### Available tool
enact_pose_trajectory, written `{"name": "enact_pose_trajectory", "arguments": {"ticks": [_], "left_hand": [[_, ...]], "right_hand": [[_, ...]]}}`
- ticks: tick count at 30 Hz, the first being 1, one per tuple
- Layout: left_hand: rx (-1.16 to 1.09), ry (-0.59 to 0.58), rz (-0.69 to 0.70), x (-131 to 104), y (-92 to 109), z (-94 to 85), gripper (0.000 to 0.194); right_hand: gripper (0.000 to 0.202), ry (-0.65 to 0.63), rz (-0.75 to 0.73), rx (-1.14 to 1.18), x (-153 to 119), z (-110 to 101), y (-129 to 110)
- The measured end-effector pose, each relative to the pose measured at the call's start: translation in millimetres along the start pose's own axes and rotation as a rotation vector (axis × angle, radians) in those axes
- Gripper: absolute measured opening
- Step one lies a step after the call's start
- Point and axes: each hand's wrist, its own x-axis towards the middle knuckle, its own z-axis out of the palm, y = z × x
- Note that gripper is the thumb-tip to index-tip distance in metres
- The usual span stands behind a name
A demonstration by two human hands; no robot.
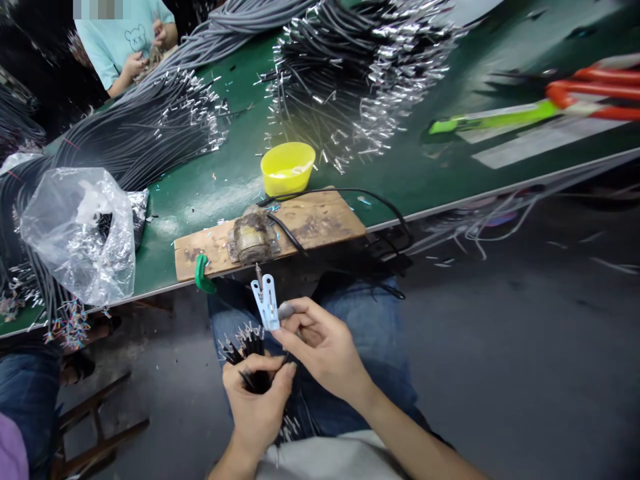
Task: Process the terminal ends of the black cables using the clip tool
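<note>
My left hand (257,407) is closed around a bundle of thin black cables (257,381) with bare, silvery ends pointing up, held over my lap. My right hand (325,340) is in a pinch at the lower end of a light blue clothespin (267,303). A grey covering shows on one of its fingertips; what the pinch holds is hidden. The clothespin is joined to the metal shaft (259,273) of a small dirty motor (253,237). The motor sits on a wooden board (320,220) at the table edge.
A green clamp (203,275) grips the board. Behind it stands a yellow bowl (289,170). Heaps of black cables (325,73), a clear plastic bag (83,233) and orange-handled tools (595,90) lie on the green table (400,173). Across it, a person in a light blue shirt (127,33) works.
</note>
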Motion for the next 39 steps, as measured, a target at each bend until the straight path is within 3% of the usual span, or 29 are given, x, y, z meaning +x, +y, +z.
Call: {"name": "enact_pose_trajectory", "arguments": {"ticks": [4, 9, 11, 15, 17, 19, 21, 23, 26, 28, 30, 34, 37, 39], "left_hand": [[-0.104, 0.024, -0.08, 0.1, -0.2, -1.3, 0.013], [-0.263, -0.084, -0.235, 7.3, -7.1, -5.3, 0.026], [-0.299, -0.131, -0.279, 8.4, -10.6, -4.4, 0.036], [-0.352, -0.182, -0.311, 6.3, -16.2, 2.0, 0.045], [-0.352, -0.166, -0.296, 4.8, -17.4, 4.3, 0.043], [-0.346, -0.158, -0.279, 4.6, -17.4, 3.5, 0.04], [-0.337, -0.176, -0.257, 6.7, -15.9, -0.8, 0.037], [-0.318, -0.201, -0.216, 11.4, -12.4, -7.4, 0.034], [-0.273, -0.235, -0.127, 20.1, -3.8, -16.3, 0.021], [-0.242, -0.241, -0.076, 24.3, 2.5, -19.2, 0.014], [-0.213, -0.217, -0.034, 26.1, 7.9, -19.3, 0.01], [-0.159, -0.134, 0.035, 25.5, 13.2, -15.8, 0.005], [-0.115, -0.079, 0.061, 23.9, 14.2, -15.3, 0.003], [-0.085, -0.044, 0.077, 22.2, 15.4, -17.6, 0.001]], "right_hand": [[0.018, 0.063, 0.011, 0.022, 9.1, -6.3, -2.1], [0.019, -0.268, -0.11, 0.047, 9.6, -16.7, 0.9], [0.022, -0.312, -0.083, 0.08, 6.4, -14.4, 4.8], [0.028, -0.173, -0.031, 0.106, -2.2, -0.7, 12.3], [0.024, -0.004, -0.21, -0.023, -6.2, 4.4, 13.4], [0.017, 0.14, -0.486, -0.194, -7.9, 5.2, 11.9], [0.015, 0.125, -0.634, -0.253, -6.2, 2.7, 8.7], [0.018, -0.079, -0.505, -0.084, -2.0, 0.0, 5.3], [0.034, -0.366, -0.033, 0.393, 4.1, 0.3, 2.4], [0.037, -0.446, 0.217, 0.609, 6.2, 2.4, 1.4], [0.037, -0.491, 0.364, 0.693, 7.1, 3.2, 0.3], [0.038, -0.499, 0.49, 0.574, 12.2, -3.2, -3.7], [0.039, -0.45, 0.452, 0.372, 23.6, -8.1, -9.2], [0.04, -0.333, 0.387, 0.331, 33.3, -6.7, -14.7]]}}
